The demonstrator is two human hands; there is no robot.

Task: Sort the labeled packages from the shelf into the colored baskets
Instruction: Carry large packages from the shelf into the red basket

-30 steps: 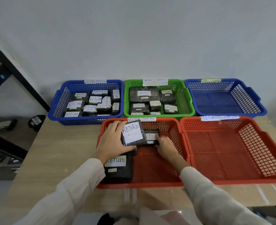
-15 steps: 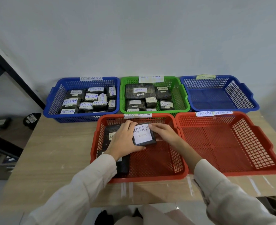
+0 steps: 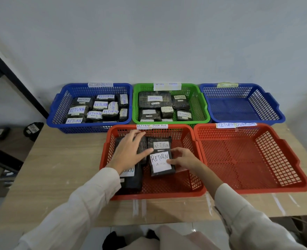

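The left red basket (image 3: 154,195), tagged RETURN OVERDUE, holds several black packages. My right hand (image 3: 184,161) grips the right edge of the front package (image 3: 160,164), thumb on its white RETURN label; the package lies on the basket floor. Just behind it lies a second RETURN package (image 3: 160,143). My left hand (image 3: 129,150) rests flat, fingers spread, on a black package (image 3: 142,141) at the basket's back left. My left wrist partly hides the label of another package (image 3: 132,179) in the front left.
Behind stand a blue basket (image 3: 58,112) full of RETURN packages, a green basket (image 3: 202,105) with several, and a blue basket (image 3: 239,107) with nothing in it. The right red basket (image 3: 248,159) holds nothing. A black shelf frame (image 3: 13,78) and a loose package (image 3: 32,129) are at the left.
The labelled package went from my left hand to my right and came down onto the basket floor. My left hand let go and moved left onto the back-left package.
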